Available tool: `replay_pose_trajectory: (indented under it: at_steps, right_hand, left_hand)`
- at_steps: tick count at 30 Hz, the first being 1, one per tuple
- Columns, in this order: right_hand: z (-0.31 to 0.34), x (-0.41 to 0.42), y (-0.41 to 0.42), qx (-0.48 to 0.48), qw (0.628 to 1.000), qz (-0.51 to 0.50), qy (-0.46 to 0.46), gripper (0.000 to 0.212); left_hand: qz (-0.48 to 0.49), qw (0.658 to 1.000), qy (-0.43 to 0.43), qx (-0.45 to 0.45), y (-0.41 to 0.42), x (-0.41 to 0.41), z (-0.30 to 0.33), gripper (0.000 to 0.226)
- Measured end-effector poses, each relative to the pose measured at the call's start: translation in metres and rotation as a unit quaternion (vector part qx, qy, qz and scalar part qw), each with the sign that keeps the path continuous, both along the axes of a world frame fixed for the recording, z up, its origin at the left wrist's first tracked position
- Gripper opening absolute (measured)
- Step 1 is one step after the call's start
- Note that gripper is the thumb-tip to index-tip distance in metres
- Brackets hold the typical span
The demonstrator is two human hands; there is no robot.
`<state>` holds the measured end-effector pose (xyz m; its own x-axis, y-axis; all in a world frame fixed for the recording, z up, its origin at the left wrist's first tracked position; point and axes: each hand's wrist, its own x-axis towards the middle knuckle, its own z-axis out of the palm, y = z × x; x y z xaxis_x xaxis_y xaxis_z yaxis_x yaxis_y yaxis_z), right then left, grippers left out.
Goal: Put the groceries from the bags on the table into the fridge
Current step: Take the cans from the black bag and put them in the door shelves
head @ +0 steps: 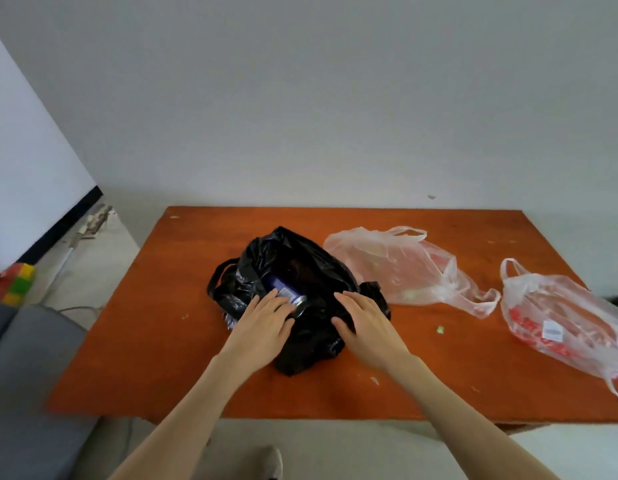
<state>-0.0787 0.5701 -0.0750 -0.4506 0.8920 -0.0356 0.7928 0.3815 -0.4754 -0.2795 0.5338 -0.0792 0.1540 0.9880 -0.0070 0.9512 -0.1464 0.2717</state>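
Orange-brown board forms the tabletop [439,382], the largest item in view, set against a plain grey wall; no fridge is visible from here. Three bags lie on it. The clear bag with red print [564,327] sits at the right edge, slumped, with a white label showing through. The second clear bag [404,268] lies near the middle right, mostly flat, and its contents are too faint to name. The black bag [300,271] lies at the centre, mouth open toward the person, and a can [287,296] with a blue-purple body and silver end rests on its side inside that opening. The left hand [262,327] lies at the mouth of the black bag with its fingers [266,301] fairly straight and slightly spread, tips on the can; whether the thumb has closed round it cannot be told. The right hand [366,323] rests flat on the black plastic, fingers spread, pressing the bag down and gripping nothing. Judgement: the step in hand is drawing the can out. To do it well, the right hand should pin the plastic so the bag does not drag along, while the left wraps fully round the can's body, not its slick end, and pulls straight out through the mouth, clear of the handle loops.
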Motion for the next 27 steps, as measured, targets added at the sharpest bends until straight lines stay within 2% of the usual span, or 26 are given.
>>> replay_pose_trajectory:
  at_steps: [6,10,13,15,19,22,27]
  right_hand:
    - [-0.039,-0.077,0.057,-0.064,0.997,-0.038,-0.019,0.048]
    - [-0.062,-0.113,0.078,-0.104,0.993,-0.045,-0.042,0.052]
    - [-0.079,-0.127,0.091,-0.154,0.984,-0.055,-0.069,0.063]
    - [-0.088,-0.129,0.098,-0.179,0.978,-0.068,-0.082,0.074]
    - [-0.097,-0.129,0.105,-0.211,0.969,-0.095,-0.086,0.087]
    - [-0.099,-0.131,0.106,-0.224,0.965,-0.108,-0.079,0.087]
    - [-0.081,-0.119,0.093,-0.209,0.962,-0.173,-0.018,0.081]
  left_hand:
    - [-0.127,0.991,0.02,-0.046,0.054,-0.056,-0.036,0.037]
    - [-0.143,0.984,0.049,-0.091,0.064,-0.086,-0.052,0.033]
    - [-0.168,0.98,0.08,-0.076,0.068,-0.088,-0.059,0.024]
    - [-0.17,0.976,0.075,-0.117,0.071,-0.087,-0.06,0.031]
    - [-0.217,0.962,0.108,-0.128,0.081,-0.085,-0.067,0.053]
    - [-0.253,0.945,0.136,-0.154,0.082,-0.083,-0.072,0.06]
    - [-0.276,0.93,0.169,-0.176,0.086,-0.075,-0.078,0.068]
